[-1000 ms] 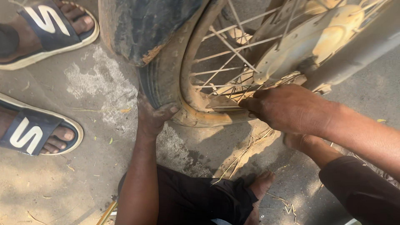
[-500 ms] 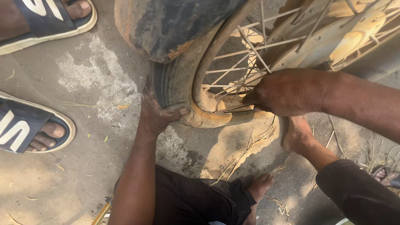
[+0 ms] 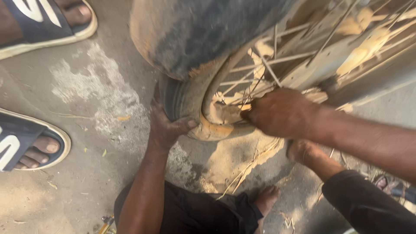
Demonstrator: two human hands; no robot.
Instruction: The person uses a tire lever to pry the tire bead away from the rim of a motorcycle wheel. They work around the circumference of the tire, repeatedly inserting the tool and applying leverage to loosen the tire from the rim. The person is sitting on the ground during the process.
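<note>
Under the mudguard [image 3: 203, 39], my left hand [image 3: 167, 128] now grips the tyre [image 3: 182, 102] lower, while my right hand [image 3: 281, 112] has closed on the muddy rim [image 3: 216, 125].

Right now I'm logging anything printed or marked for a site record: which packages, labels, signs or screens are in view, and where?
No packages, signs or screens.
Upper sandal: top left on the concrete, dark blue strap with a white curved mark.
Lower sandal: left edge, dark blue strap, white mark, pale sole.
</note>
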